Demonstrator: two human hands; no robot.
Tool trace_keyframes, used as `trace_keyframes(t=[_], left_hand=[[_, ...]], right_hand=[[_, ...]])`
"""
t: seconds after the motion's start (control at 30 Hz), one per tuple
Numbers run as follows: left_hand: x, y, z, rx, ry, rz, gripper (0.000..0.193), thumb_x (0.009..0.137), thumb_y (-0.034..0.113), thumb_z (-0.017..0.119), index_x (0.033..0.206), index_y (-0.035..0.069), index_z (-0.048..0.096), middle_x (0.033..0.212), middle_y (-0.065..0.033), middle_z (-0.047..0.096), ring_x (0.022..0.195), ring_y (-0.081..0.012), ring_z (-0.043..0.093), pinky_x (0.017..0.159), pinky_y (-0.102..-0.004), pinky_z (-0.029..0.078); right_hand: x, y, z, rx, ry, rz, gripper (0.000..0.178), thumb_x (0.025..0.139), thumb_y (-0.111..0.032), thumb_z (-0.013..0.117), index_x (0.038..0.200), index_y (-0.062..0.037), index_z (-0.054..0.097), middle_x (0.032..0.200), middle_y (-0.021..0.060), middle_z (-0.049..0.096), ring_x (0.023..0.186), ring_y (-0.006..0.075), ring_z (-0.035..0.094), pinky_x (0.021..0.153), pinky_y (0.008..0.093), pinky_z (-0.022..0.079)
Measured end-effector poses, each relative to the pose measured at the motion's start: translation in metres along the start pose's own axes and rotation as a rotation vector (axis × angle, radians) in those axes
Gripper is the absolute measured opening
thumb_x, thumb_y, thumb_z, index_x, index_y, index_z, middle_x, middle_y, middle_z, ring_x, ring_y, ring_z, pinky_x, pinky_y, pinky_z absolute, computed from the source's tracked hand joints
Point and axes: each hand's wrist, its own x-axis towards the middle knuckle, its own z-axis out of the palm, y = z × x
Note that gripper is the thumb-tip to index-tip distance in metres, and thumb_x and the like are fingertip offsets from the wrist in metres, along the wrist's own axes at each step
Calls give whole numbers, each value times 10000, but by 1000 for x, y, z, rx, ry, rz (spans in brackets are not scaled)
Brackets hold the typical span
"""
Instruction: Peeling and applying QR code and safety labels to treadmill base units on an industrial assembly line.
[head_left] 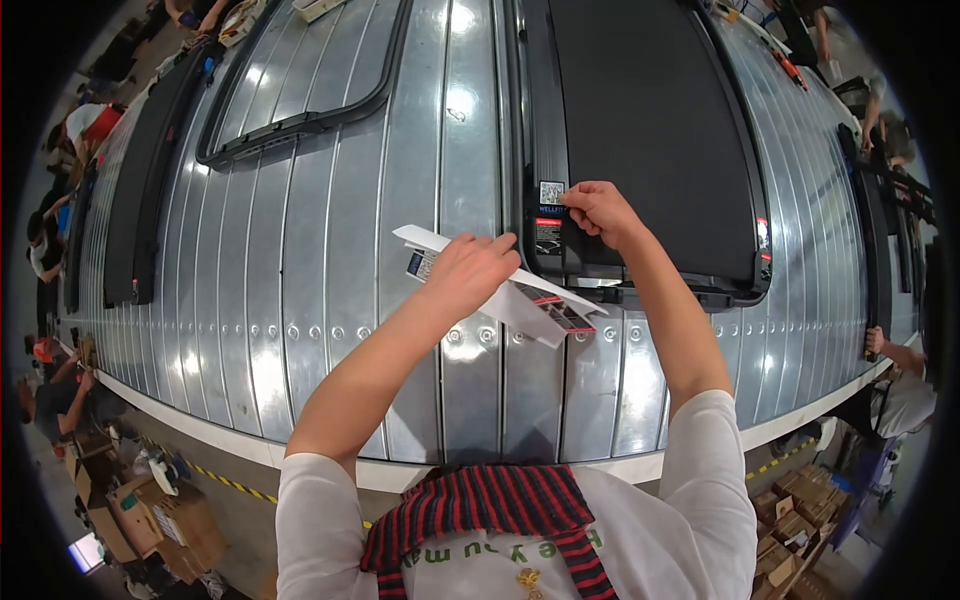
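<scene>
My left hand (470, 272) is closed around several white sticker sheets (535, 325), some with dark and red printed labels. The sheets fan out over the metal table, just in front of a black treadmill-like deck (655, 130). On the left rail of the deck sits a small label (551, 193) with a square black-and-white code. My right hand (600, 213) pinches at the right edge of this label, fingers curled in. Below it on the same rail is a black and red warning label (548, 236). My fingertips hide part of the small label's edge.
A ribbed metal table (330, 230) spans the view. An empty black frame (290, 125) lies at the far left, beyond it a long black panel (150, 180). A red-handled tool (788, 70) lies far right. Another person's hand (876, 341) grips a black part; cardboard boxes (165, 515) stand below.
</scene>
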Motion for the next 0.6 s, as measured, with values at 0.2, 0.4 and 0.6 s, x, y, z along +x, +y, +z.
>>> trace_keyframes(t=[0.2,0.4,0.6], left_hand=[[21,2,0,-53,-198,-83,89,670,69,488,757,55,506,1092,-91,522,841,-238,560,698,-355,418],[24,0,7,-56,-212,-62,93,672,51,482,764,57,498,1081,-87,524,819,-237,564,678,-343,418],[24,-2,9,-102,-198,-73,77,675,70,486,750,53,488,1081,-92,518,772,-262,556,643,-347,407]], right_hand=[[4,1,-1,-36,-15,24,114,769,-120,567,716,-29,523,530,14,458,404,58,348,347,202,222],[7,-1,0,-89,-12,9,101,770,-115,556,738,-24,527,509,13,450,382,55,335,339,204,220],[4,-3,2,-97,-2,8,100,764,-106,553,740,-11,534,489,17,445,363,59,326,328,208,215]])
